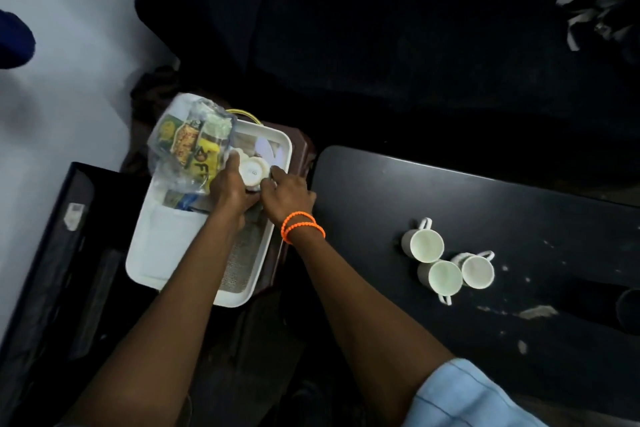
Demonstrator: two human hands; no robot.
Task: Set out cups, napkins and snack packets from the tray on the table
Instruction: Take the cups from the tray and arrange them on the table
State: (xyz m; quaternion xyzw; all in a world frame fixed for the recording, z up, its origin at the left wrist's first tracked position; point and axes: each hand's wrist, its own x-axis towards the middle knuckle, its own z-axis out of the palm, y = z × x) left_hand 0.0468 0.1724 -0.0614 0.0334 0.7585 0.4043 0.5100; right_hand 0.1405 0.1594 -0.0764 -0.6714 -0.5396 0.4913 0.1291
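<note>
A white tray (pixel 162 253) rests on a brown stool to the left of the black table (pixel 450 204). Over the tray, a white cup (pixel 254 170) is turned bottom-up, and both my hands close around it: my left hand (pixel 230 189) on its left side, my right hand (pixel 287 196), with orange bands at the wrist, on its right. A clear bag of yellow and green snack packets (pixel 190 146) lies on the tray's far left. White napkins (pixel 268 147) show at the tray's far end. Three white cups (pixel 446 263) stand together on the table.
The brown stool (pixel 301 146) under the tray touches the table's left end. A black box (pixel 62 236) lies left of the tray. A dark sofa fills the far side, with grey straps (pixel 595 7) at the top right. A dark round object (pixel 628 310) sits at the right edge.
</note>
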